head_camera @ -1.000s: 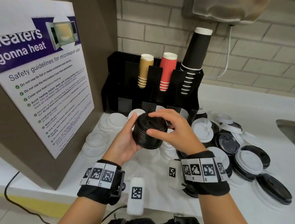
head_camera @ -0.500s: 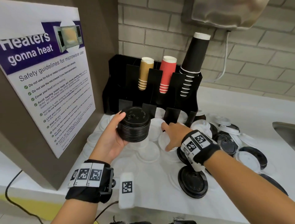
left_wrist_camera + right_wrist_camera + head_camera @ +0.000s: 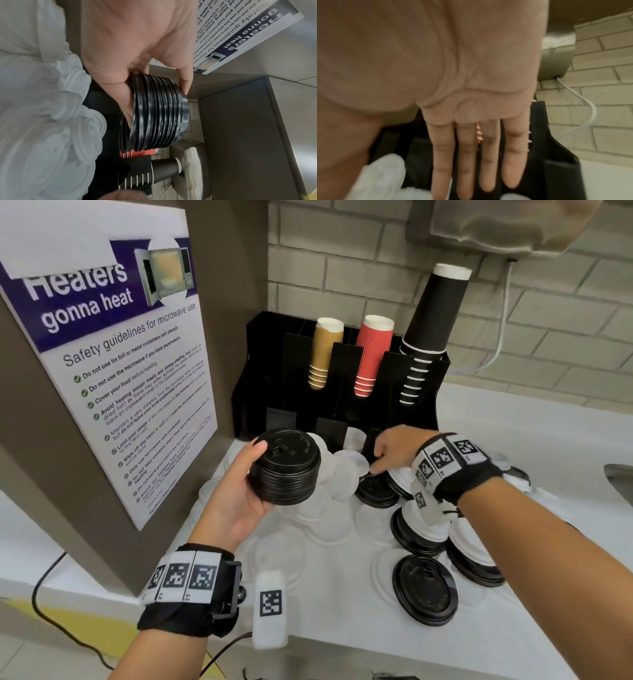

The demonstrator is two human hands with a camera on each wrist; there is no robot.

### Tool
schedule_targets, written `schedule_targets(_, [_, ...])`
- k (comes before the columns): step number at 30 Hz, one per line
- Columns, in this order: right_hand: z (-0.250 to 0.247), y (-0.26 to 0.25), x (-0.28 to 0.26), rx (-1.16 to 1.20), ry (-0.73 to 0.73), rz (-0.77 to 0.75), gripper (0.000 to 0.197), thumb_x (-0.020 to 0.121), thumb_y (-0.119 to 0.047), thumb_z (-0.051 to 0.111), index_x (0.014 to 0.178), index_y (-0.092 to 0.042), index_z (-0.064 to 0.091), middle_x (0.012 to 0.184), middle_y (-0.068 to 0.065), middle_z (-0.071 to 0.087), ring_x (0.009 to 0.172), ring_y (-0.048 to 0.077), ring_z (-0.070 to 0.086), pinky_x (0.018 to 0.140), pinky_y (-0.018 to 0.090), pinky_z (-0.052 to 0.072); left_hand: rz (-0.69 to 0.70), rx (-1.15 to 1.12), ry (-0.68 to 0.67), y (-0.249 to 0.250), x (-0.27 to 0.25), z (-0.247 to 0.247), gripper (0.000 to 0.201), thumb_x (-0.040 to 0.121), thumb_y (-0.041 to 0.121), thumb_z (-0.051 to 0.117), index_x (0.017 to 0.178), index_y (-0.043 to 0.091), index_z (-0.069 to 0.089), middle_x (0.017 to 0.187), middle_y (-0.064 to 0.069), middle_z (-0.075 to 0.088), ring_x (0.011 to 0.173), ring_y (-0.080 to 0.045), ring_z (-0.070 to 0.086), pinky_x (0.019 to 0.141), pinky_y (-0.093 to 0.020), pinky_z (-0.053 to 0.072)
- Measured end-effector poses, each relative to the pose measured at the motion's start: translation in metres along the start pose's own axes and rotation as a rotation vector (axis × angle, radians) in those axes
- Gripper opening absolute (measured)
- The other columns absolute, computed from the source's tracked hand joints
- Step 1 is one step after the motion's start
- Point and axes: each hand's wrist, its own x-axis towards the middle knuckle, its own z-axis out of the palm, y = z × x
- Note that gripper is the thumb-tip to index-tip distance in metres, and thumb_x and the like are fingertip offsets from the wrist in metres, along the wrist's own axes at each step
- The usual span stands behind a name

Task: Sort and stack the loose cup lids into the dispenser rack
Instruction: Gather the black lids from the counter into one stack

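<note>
My left hand (image 3: 239,491) grips a stack of black lids (image 3: 286,467) above the counter, thumb on the top rim; the left wrist view shows the same stack of black lids (image 3: 159,115) held in my left hand (image 3: 137,54). My right hand (image 3: 394,451) reaches over the loose lids toward the black dispenser rack (image 3: 424,392), fingers straight and holding nothing. In the right wrist view my right hand (image 3: 479,169) has its fingers extended in front of the rack (image 3: 556,169). Loose white lids (image 3: 346,474) and black lids (image 3: 424,590) lie scattered on the white counter (image 3: 342,628).
The rack holds tan cups (image 3: 325,354), red cups (image 3: 371,354) and tall black cups (image 3: 431,330). A brown cabinet with a microwave safety poster (image 3: 113,371) stands close on the left. A sink edge (image 3: 620,477) shows at far right. A brick wall lies behind.
My right hand let go of the black stack and moved right and forward over the loose lids toward the rack. My left hand keeps the stack, shifted slightly left.
</note>
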Motion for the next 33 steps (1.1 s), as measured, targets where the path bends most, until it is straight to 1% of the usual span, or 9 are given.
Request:
schedule_targets(3, [0.018,0.001,0.005,-0.085,-0.109,0.029,0.066,0.083,-0.053,0.064,0.126,-0.005,0.057,0.126,0.01,0.06,0.116,0.025,0.055,0.1,0.036,0.045,-0.001,-0.002,0.014,-0.001,0.001,-0.001,0.062,0.078,0.035,0.064,0.134,0.011,0.055,0.119,-0.003,0.069,0.107,-0.017,0.068,0.073,-0.03,0.058])
schedule_targets(7, [0.036,-0.001,0.016,-0.101,0.022,0.011,0.055,0.086,-0.053,0.061,0.12,-0.01,0.061,0.121,0.009,0.058,0.112,0.026,0.054,0.096,0.039,0.047,-0.008,0.015,-0.005,-0.003,0.003,-0.002,0.053,0.08,0.035,0.062,0.129,0.014,0.059,0.124,-0.004,0.067,0.113,-0.019,0.065,0.077,-0.031,0.058])
schedule_targets(10, [0.037,-0.002,0.021,0.071,0.109,-0.04,0.049,0.086,-0.042,0.064,0.129,-0.02,0.056,0.125,0.006,0.051,0.12,0.027,0.048,0.1,0.039,0.044,-0.008,0.017,-0.019,-0.004,0.003,-0.003,0.044,0.082,0.034,0.06,0.122,0.016,0.062,0.121,-0.003,0.069,0.11,-0.018,0.066,0.076,-0.031,0.058])
schedule_targets(14, [0.038,-0.008,0.024,0.198,0.03,-0.025,0.079,0.079,-0.033,0.075,0.145,-0.018,0.035,0.136,0.008,0.048,0.124,0.026,0.048,0.102,0.039,0.044,-0.008,0.03,-0.005,-0.006,0.003,-0.003,0.049,0.08,0.034,0.061,0.124,0.014,0.061,0.119,-0.004,0.07,0.11,-0.019,0.066,0.076,-0.032,0.059])
schedule_targets(17, [0.041,-0.018,0.03,0.21,-0.018,0.025,0.093,0.075,-0.028,0.079,0.147,-0.016,0.023,0.133,0.012,0.051,0.116,0.029,0.055,0.097,0.042,0.049,-0.002,0.038,0.006,-0.006,0.003,-0.002,0.054,0.08,0.035,0.061,0.129,0.012,0.058,0.122,-0.005,0.068,0.114,-0.021,0.065,0.084,-0.034,0.058])
schedule_targets(21, [0.038,-0.031,0.038,0.235,-0.027,0.068,0.088,0.079,-0.025,0.074,0.149,-0.018,0.021,0.125,0.011,0.056,0.107,0.027,0.06,0.09,0.036,0.052,0.005,0.029,-0.008,-0.004,0.003,-0.002,0.051,0.081,0.033,0.06,0.128,0.013,0.059,0.12,-0.004,0.069,0.111,-0.019,0.066,0.079,-0.032,0.059])
schedule_targets(26, [0.028,-0.039,0.041,0.38,-0.035,0.069,0.08,0.086,-0.013,0.067,0.15,-0.02,0.019,0.147,0.012,0.04,0.123,0.029,0.051,0.1,0.034,0.046,0.024,0.044,-0.014,0.0,0.002,-0.006,0.042,0.084,0.034,0.058,0.123,0.016,0.062,0.119,-0.002,0.07,0.111,-0.018,0.066,0.077,-0.031,0.059])
schedule_targets(29, [0.027,-0.045,0.039,0.326,-0.074,0.046,0.091,0.08,-0.021,0.075,0.15,-0.02,0.017,0.14,0.013,0.046,0.118,0.029,0.054,0.099,0.038,0.047,0.035,0.03,-0.013,0.003,0.002,-0.008,0.038,0.083,0.033,0.06,0.117,0.018,0.064,0.118,-0.002,0.07,0.11,-0.018,0.067,0.076,-0.03,0.058])
schedule_targets(33, [0.031,-0.058,0.041,0.186,-0.088,-0.013,0.101,0.075,-0.029,0.079,0.15,-0.019,0.013,0.132,0.01,0.053,0.115,0.029,0.057,0.097,0.038,0.047,0.048,0.017,-0.015,0.005,0.004,-0.009,0.039,0.084,0.032,0.06,0.121,0.017,0.063,0.12,-0.004,0.069,0.112,-0.018,0.066,0.075,-0.03,0.058])
